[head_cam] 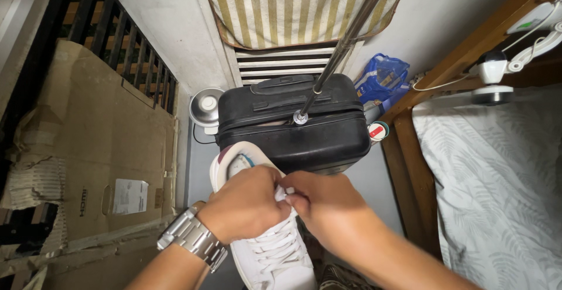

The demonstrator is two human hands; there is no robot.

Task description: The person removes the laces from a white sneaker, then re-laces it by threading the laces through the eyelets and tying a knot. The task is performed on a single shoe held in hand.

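white lace-up leather sneaker (266, 249) | long axis toe-to-heel toward black hard-shell suitcase (293, 123) | left hand (243, 205) and right hand (325, 205) meet mid-shoe, equally near | both grips pinched shut on its tongue

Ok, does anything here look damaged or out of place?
Yes. The flattened cardboard box leaning at the left is torn and crumpled along its left edge. The black suitcase looks partly unzipped at the top. Both hands, left hand and right hand, grip a white sneaker.
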